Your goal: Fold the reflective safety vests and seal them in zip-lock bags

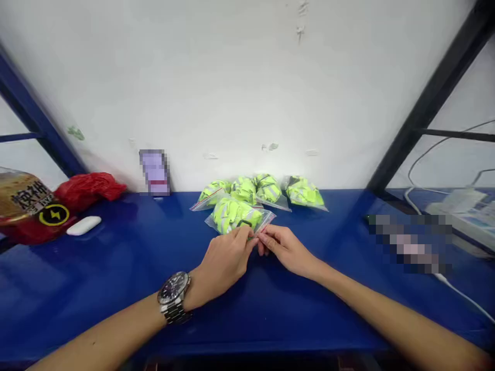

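Note:
A clear zip bag stuffed with neon-yellow fabric lies on the blue table in front of me. My left hand, with a wristwatch on the wrist, pinches the bag's near edge. My right hand pinches the same edge from the right, fingertips almost touching the left hand's. Behind this bag, several more filled bags sit in a row by the white wall.
At the far left stand a red plastic bag, a red-and-brown packet and a small white case. A white cable runs along the right. Dark shelf struts rise at both sides.

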